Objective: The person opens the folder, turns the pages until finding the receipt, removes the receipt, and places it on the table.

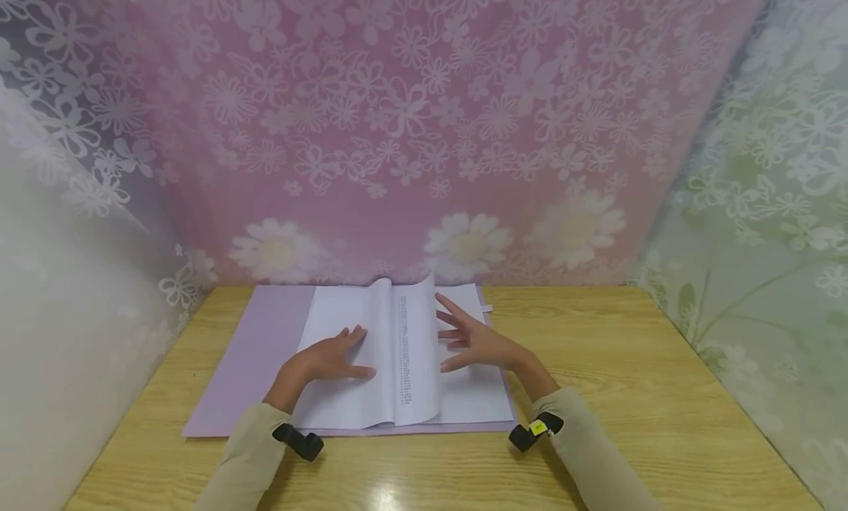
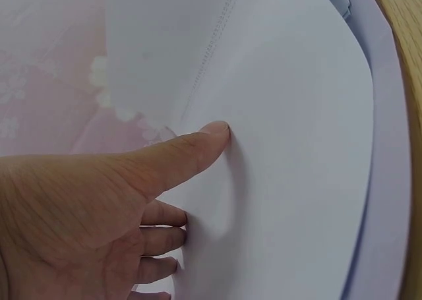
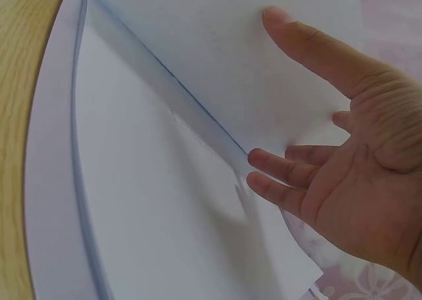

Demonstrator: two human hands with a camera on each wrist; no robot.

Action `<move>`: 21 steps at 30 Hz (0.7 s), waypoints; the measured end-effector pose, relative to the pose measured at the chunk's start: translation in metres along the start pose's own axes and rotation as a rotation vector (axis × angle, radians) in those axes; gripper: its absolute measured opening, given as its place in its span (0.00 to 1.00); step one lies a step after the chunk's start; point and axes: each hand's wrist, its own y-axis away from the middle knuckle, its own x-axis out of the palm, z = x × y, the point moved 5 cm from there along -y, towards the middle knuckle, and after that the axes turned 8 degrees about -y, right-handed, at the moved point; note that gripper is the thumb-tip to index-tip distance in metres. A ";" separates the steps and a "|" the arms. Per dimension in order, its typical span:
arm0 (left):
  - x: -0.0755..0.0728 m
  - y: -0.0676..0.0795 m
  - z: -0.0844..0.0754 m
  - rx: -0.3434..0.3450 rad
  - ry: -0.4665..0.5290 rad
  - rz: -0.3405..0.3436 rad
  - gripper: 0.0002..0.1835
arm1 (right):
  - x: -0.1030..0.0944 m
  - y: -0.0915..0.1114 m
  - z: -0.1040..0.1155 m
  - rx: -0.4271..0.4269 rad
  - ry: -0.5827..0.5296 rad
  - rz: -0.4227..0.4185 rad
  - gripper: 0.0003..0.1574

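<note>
A lilac folder lies spread on the table with a stack of white sheets in it. One sheet stands up in a curve near the middle, a narrow column of small print on its face. My left hand lies over the left-hand pages, thumb and fingers extended; in the left wrist view its thumb presses on white paper. Beside the raised sheet's right edge is my right hand, fingers spread and pointing toward it. The right wrist view shows that palm with nothing gripped.
The wooden table extends to both sides of the folder. Behind it hangs a pink flowered curtain, with a pale green flowered one at the right. A small white tab sticks out at the folder's right edge.
</note>
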 end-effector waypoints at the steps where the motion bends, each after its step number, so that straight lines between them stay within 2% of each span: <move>1: 0.000 0.001 0.000 0.002 0.003 -0.001 0.56 | 0.001 0.000 0.000 -0.003 0.002 0.000 0.79; 15: 0.001 0.000 -0.001 -0.008 0.006 -0.003 0.56 | 0.013 -0.002 0.001 -0.001 0.107 -0.006 0.80; 21: 0.001 0.001 0.000 0.009 -0.001 -0.013 0.55 | 0.016 -0.002 0.004 -0.013 0.125 -0.007 0.78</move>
